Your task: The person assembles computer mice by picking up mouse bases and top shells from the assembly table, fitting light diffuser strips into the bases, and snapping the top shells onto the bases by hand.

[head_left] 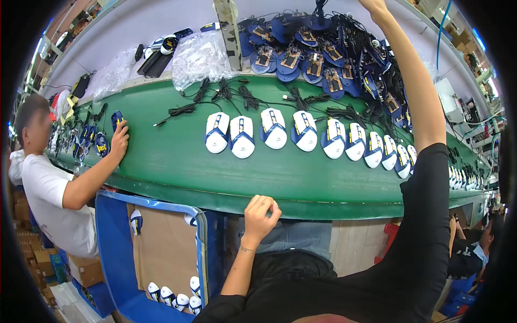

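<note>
My left hand [262,216] is at the near edge of the green work surface [177,161], fingers curled into a loose fist with nothing showing in them. Stretched far forward, my right arm leads to my right hand [372,5], only partly in the picture at the top rim; its fingers are cut off. Between my arms lies a row of white and blue computer mice [273,129], their black bundled cables [246,98] trailing behind. A heap of blue mouse bases [291,58] with exposed circuit boards sits below my right hand.
A blue bin [116,253] lined with cardboard [167,242] holds several mice at the near left. At the left, a co-worker [43,177] touches a blue mouse part [117,119] on the surface. Clear plastic bags [200,58] lie on the back shelf beside a post [228,35].
</note>
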Demonstrator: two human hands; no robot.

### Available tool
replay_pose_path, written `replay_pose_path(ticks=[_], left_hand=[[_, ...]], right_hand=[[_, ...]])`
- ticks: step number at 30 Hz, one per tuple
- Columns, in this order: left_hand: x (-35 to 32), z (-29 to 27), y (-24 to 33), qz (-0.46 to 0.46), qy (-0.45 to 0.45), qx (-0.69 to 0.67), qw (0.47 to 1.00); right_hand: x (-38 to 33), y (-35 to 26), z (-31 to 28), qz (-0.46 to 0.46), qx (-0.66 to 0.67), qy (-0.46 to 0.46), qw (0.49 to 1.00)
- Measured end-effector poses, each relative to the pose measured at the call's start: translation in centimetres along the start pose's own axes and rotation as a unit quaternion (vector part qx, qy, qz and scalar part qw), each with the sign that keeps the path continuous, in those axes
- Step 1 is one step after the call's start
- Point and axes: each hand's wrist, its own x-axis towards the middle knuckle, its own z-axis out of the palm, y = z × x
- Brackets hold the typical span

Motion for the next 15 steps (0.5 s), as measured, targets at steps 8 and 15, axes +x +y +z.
replay_pose_path(ticks=[8,15], left_hand=[[0.2,-0.3,-0.3,0.006,-0.003,-0.012,1.0],[0.1,-0.8,-0.6,0.0,0.002,-0.013,1.0]], right_hand=[[1.5,-2.9,0.4,0.034,-0.084,0.14,0.986],[4.0,-5.3,-0.6,0.046,-0.09,0.066,0.993]])
